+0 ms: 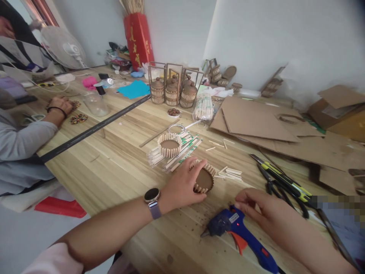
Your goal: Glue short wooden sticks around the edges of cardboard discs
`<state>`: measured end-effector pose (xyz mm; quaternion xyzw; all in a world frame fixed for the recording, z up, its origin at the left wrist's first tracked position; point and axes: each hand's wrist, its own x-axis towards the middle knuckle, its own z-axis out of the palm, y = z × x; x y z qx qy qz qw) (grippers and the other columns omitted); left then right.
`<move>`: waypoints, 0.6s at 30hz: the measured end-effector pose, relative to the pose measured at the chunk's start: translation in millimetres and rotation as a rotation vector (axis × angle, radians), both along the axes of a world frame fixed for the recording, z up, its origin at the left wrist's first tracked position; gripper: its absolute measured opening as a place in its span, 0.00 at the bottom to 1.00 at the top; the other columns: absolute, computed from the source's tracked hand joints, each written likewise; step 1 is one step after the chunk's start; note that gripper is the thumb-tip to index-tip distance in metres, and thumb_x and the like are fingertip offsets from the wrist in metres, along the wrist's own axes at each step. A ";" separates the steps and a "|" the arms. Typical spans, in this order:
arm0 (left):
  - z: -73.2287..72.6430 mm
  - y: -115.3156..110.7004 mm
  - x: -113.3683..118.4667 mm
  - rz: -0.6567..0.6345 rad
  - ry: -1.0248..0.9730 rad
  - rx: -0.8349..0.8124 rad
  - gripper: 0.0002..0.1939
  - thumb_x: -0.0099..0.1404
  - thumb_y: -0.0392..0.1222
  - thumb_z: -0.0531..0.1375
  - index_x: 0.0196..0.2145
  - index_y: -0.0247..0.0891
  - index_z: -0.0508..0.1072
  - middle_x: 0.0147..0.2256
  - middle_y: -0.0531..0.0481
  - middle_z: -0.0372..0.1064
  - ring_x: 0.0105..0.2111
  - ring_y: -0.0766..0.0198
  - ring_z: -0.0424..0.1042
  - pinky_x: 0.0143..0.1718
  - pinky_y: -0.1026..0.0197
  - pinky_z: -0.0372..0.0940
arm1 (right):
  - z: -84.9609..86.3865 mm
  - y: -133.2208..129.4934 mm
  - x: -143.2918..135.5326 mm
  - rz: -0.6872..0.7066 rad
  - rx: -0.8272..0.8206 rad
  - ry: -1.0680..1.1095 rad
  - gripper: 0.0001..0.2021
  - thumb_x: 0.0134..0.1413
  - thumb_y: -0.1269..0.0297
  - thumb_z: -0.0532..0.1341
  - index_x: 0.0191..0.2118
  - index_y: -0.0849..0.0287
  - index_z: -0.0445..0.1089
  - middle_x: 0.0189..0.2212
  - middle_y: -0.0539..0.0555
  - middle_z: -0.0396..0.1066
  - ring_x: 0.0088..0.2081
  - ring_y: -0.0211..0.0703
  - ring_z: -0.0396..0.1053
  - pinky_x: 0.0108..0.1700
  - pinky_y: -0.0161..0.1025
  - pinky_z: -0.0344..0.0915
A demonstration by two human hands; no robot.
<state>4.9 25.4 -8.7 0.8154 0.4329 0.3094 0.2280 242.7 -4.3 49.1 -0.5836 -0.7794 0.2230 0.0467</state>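
Note:
My left hand (185,186), with a watch on its wrist, is wrapped round a small round basket (205,179) on the table. It has a brown disc base and short pale sticks standing round its edge; my fingers hide its left side. My right hand (251,203) is closed, thumb and fingertips together at the rear end of a blue glue gun (225,222). The gun lies on its side with an orange trigger, a small red light lit and its nozzle pointing left. Short cut sticks (234,174) lie just beyond. A similar stick-walled basket (169,146) rests on wrapped sticks (185,152).
Finished baskets (172,93) with tall handles stand at the back. Cardboard sheets (256,118), a yellow-black cutter (285,180) and scissors (275,186) lie right. A roll of tape (176,129) sits mid-table. Across a black strip (99,125), another person's hand (61,104) touches beads.

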 end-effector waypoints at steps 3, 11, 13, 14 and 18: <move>2.0 0.0 0.1 -0.006 -0.008 0.006 0.48 0.50 0.38 0.69 0.63 0.44 0.49 0.59 0.39 0.51 0.61 0.45 0.53 0.61 0.41 0.55 | -4.5 24.1 -10.0 0.079 0.181 0.048 0.08 0.55 0.63 0.52 0.33 0.54 0.69 0.28 0.55 0.75 0.30 0.47 0.72 0.33 0.41 0.66; 3.1 -0.7 -0.4 -0.004 0.008 0.026 0.47 0.49 0.37 0.69 0.62 0.41 0.50 0.59 0.38 0.52 0.61 0.46 0.54 0.60 0.43 0.57 | -29.8 53.5 -23.8 0.218 0.221 0.029 0.11 0.54 0.72 0.50 0.36 0.59 0.69 0.30 0.58 0.73 0.36 0.49 0.71 0.38 0.43 0.65; 2.8 -0.6 -0.3 -0.007 0.009 0.026 0.47 0.50 0.37 0.69 0.62 0.41 0.50 0.59 0.38 0.52 0.61 0.47 0.54 0.60 0.43 0.57 | -31.0 51.6 -21.3 0.233 0.199 0.009 0.12 0.52 0.74 0.50 0.39 0.60 0.68 0.30 0.58 0.73 0.35 0.49 0.70 0.37 0.42 0.65; 2.6 -0.6 -0.2 -0.008 0.010 0.029 0.47 0.50 0.37 0.69 0.62 0.41 0.50 0.59 0.37 0.52 0.61 0.47 0.54 0.60 0.43 0.57 | -30.9 50.4 -19.8 0.236 0.185 -0.002 0.13 0.52 0.75 0.50 0.40 0.61 0.68 0.29 0.58 0.73 0.34 0.48 0.70 0.36 0.41 0.65; 2.0 -0.4 0.1 -0.008 0.002 0.033 0.47 0.50 0.37 0.69 0.62 0.42 0.50 0.59 0.38 0.52 0.61 0.46 0.54 0.60 0.43 0.57 | -29.8 45.6 -15.4 0.242 0.138 -0.038 0.12 0.52 0.76 0.50 0.40 0.60 0.65 0.28 0.55 0.73 0.30 0.44 0.69 0.32 0.38 0.64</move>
